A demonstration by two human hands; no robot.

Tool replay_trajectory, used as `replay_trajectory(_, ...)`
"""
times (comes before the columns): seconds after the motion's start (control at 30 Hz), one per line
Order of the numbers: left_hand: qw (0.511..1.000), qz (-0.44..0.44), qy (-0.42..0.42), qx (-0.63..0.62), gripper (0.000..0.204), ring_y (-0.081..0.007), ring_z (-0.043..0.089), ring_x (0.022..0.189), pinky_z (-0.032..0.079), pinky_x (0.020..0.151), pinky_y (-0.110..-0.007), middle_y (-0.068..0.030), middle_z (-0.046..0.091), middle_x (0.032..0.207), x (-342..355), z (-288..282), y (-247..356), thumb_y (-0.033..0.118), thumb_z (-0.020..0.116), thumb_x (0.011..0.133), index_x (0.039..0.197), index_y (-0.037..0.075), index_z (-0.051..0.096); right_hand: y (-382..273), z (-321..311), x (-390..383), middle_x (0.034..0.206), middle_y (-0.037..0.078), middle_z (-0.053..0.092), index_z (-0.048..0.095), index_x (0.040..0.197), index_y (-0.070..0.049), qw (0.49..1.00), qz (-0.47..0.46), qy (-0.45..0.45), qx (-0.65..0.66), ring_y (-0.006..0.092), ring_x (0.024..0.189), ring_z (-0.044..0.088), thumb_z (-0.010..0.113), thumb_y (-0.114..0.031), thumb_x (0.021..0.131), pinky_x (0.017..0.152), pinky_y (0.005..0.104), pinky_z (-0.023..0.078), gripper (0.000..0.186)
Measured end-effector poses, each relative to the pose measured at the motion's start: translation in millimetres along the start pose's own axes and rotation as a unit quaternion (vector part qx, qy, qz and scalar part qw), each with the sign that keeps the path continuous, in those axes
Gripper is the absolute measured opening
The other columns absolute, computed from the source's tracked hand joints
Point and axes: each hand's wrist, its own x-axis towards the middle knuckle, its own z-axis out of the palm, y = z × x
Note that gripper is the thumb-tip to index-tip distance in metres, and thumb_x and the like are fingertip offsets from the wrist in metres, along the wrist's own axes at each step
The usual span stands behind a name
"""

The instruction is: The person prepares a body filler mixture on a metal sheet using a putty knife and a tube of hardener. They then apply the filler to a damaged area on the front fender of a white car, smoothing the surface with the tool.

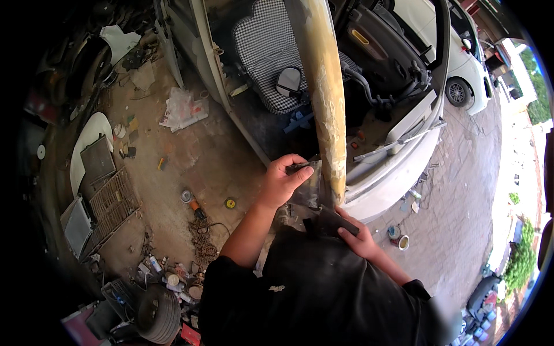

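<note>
My left hand (281, 183) pinches the upper edge of a thin dark sheet (307, 189) that looks like sandpaper, thumb on top. My right hand (361, 241) grips a dark flat piece (336, 222) lower and to the right, close to my chest. Whether the two pieces are joined cannot be made out. Just beyond my hands rises a car's windshield pillar (329, 98), coated in patchy yellowish filler. My hands are apart from its coated surface.
Beyond the pillar are a checkered car seat (268, 46) and a loose side mirror (288, 82). An orange power tool (197, 209) and a chain (202, 239) lie on the left floor. Open cans (402, 242) stand right; a tire (157, 314) lies lower left; a white car (470, 69) is parked behind.
</note>
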Motion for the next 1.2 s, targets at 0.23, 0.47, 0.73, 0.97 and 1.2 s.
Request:
replay_trajectory(0.23,0.986,-0.054,0.054,-0.146,0.01,-0.0027,0.055,0.077,0.045,0.068,-0.02,0.0047,0.063,0.085,-19.8,17.0,-18.7,0.01,0.071,0.092,0.096,0.004,0.064,50.9,-8.3,-52.6,0.098,0.008,0.072,0.065,0.113,0.004,0.963,0.073,0.211,0.153,0.0129,0.088,0.066,0.059,-0.018,0.102,0.077,0.0275,0.052,0.025)
replay_trajectory(0.47,0.987,-0.1,0.019,-0.126,0.009,-0.0011,0.05,0.072,0.04,0.065,-0.018,0.0072,0.06,0.082,-57.4,77.4,-40.7,0.011,0.07,0.093,0.094,0.006,0.063,45.5,-19.7,-94.5,0.097,0.007,0.069,0.06,0.115,0.004,0.93,0.039,0.255,0.262,0.0146,0.087,0.066,0.057,-0.021,0.104,0.079,0.0296,0.053,0.027)
replay_trajectory(0.73,0.937,-0.043,-0.23,0.261,0.018,-0.0045,0.051,0.071,0.042,0.063,-0.024,0.0031,0.059,0.076,-117.3,242.4,-93.2,0.014,0.074,0.091,0.095,0.002,0.062,98.5,-61.3,-218.8,0.081,-0.001,0.06,0.06,0.094,-0.001,0.928,0.016,0.298,0.222,0.0089,0.074,0.054,0.061,-0.02,0.102,0.068,0.0268,0.047,0.021)
replay_trajectory(0.97,0.817,0.095,-0.234,0.518,0.016,-0.0403,0.062,0.076,0.049,0.068,-0.046,-0.0202,0.063,0.083,-175.5,388.3,-163.5,0.01,0.07,0.088,0.091,-0.001,0.058,177.4,-110.1,-372.0,0.071,-0.003,0.053,0.06,0.084,-0.004,0.871,0.067,0.382,0.301,0.0062,0.066,0.046,0.061,-0.021,0.101,0.058,0.0268,0.04,0.025)
replay_trajectory(1.2,0.707,0.076,-0.39,0.585,0.017,-0.0427,0.061,0.085,0.048,0.074,-0.051,-0.0197,0.062,0.09,-212.9,449.7,-265.9,0.015,0.065,0.089,0.091,0.002,0.054,182.7,-162.7,-509.7,0.078,0.008,0.06,0.064,0.098,0.002,0.913,0.08,0.356,0.183,0.015,0.072,0.053,0.06,-0.019,0.1,0.069,0.0315,0.046,0.021)
